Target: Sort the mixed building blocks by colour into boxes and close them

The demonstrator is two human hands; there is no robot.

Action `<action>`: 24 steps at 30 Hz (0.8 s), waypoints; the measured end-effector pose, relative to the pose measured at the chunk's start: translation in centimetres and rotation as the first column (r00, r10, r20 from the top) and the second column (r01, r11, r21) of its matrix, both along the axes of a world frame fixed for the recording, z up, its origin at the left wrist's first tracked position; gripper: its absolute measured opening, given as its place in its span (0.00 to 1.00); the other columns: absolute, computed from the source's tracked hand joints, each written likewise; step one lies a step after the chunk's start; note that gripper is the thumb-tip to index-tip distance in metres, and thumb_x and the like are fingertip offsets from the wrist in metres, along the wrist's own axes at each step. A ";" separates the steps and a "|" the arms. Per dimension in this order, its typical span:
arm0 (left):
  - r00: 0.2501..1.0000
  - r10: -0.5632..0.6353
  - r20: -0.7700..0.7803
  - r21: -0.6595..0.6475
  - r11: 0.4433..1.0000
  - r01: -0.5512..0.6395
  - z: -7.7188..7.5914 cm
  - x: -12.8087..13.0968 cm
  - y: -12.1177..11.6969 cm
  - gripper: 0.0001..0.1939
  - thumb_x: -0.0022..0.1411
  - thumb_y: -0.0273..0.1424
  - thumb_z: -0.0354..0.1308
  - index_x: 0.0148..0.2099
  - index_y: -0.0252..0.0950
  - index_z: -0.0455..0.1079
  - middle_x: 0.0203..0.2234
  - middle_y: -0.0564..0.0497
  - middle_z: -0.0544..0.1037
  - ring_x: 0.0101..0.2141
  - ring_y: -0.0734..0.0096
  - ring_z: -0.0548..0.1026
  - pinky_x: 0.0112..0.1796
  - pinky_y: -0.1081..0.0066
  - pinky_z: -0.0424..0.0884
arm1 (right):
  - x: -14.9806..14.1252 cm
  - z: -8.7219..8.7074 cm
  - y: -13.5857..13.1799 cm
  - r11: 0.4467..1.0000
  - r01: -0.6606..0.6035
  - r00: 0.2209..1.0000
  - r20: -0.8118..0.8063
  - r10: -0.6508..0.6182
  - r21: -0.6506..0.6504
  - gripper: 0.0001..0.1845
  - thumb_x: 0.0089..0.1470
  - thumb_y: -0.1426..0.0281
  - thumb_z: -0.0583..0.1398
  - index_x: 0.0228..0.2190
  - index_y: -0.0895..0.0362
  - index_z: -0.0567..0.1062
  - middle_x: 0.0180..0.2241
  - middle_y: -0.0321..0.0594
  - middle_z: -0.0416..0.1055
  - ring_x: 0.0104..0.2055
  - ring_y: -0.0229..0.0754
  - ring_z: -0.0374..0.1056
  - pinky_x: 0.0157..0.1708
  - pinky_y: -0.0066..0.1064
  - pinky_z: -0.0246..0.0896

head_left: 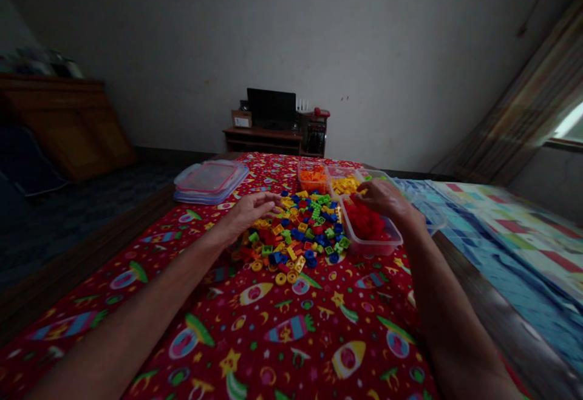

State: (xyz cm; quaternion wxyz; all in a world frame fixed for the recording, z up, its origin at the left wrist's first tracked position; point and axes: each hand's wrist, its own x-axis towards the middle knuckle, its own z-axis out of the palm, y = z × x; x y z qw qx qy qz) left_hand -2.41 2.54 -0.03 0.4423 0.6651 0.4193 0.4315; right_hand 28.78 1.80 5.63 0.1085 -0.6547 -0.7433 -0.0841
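Observation:
A heap of small plastic bricks (300, 230) in red, blue, yellow, green and orange lies on a red cloth with rocket prints (291, 333). My left hand (248, 209) rests at the heap's left edge, fingers stretched out toward the bricks. My right hand (385, 196) hovers over a clear tub of red bricks (371, 230), its fingers curled; what they hold, if anything, is hidden. Behind the heap stand a tub of orange bricks (313, 178) and a tub of yellow bricks (346, 184).
A stack of clear lids with red rims (210, 181) sits at the left back of the cloth. A blue patterned sheet (501, 254) lies to the right. A low wooden stand with a dark screen (273, 127) is against the far wall.

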 end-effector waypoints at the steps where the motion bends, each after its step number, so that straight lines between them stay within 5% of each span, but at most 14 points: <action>1: 1.000 0.022 -0.008 0.010 1.000 -0.022 0.0 -0.2 0.1 0.21 0.49 0.44 0.61 0.41 0.35 0.72 0.37 0.47 0.79 0.38 0.62 0.77 0.41 0.62 0.74 | 0.8 0.1 0.2 0.998 0.062 0.998 0.029 -0.061 -0.022 0.16 0.54 0.66 0.55 0.42 0.57 0.77 0.39 0.46 0.75 0.38 0.42 0.68 0.33 0.28 0.57; 5: 0.997 0.061 -0.038 0.023 0.998 -0.061 0.3 -0.3 -0.1 0.19 0.49 0.44 0.61 0.39 0.35 0.73 0.35 0.47 0.79 0.38 0.62 0.77 0.41 0.62 0.74 | 2.1 0.2 0.6 0.988 0.155 0.987 0.036 -0.155 0.001 0.18 0.55 0.66 0.54 0.45 0.57 0.76 0.40 0.47 0.75 0.42 0.44 0.69 0.36 0.29 0.59; 10: 0.994 0.071 -0.080 0.025 0.997 -0.069 0.7 -0.1 -0.4 0.17 0.50 0.42 0.60 0.38 0.35 0.73 0.33 0.47 0.79 0.37 0.63 0.77 0.40 0.63 0.74 | 1.1 -0.8 1.2 0.991 -0.037 0.999 -0.008 0.036 -0.130 0.17 0.53 0.74 0.53 0.41 0.58 0.78 0.39 0.47 0.76 0.38 0.41 0.71 0.34 0.27 0.59; 13: 0.993 0.056 -0.100 0.043 0.998 -0.052 0.7 -0.3 -0.2 0.17 0.50 0.42 0.60 0.38 0.34 0.73 0.32 0.48 0.79 0.36 0.63 0.76 0.39 0.63 0.74 | 1.0 -1.8 1.8 0.985 -0.050 0.999 -0.013 0.048 -0.165 0.19 0.50 0.78 0.52 0.41 0.58 0.78 0.40 0.46 0.76 0.39 0.41 0.70 0.35 0.26 0.60; 21: 0.960 0.107 -0.260 0.142 0.987 -0.071 1.0 -2.0 1.1 0.19 0.53 0.42 0.54 0.40 0.35 0.73 0.34 0.48 0.79 0.36 0.62 0.76 0.39 0.65 0.72 | 2.7 -2.3 2.6 0.991 0.060 0.993 -0.107 -0.047 0.120 0.22 0.53 0.76 0.50 0.47 0.62 0.73 0.41 0.51 0.75 0.41 0.44 0.69 0.39 0.30 0.59; 24: 0.884 0.162 -0.440 0.227 0.972 -0.065 0.9 -3.4 1.8 0.19 0.53 0.41 0.52 0.42 0.36 0.74 0.35 0.48 0.79 0.38 0.60 0.76 0.41 0.66 0.70 | 2.5 -2.5 2.5 0.998 0.046 0.997 -0.058 -0.043 0.043 0.25 0.51 0.78 0.51 0.51 0.63 0.71 0.42 0.51 0.74 0.42 0.44 0.69 0.40 0.30 0.59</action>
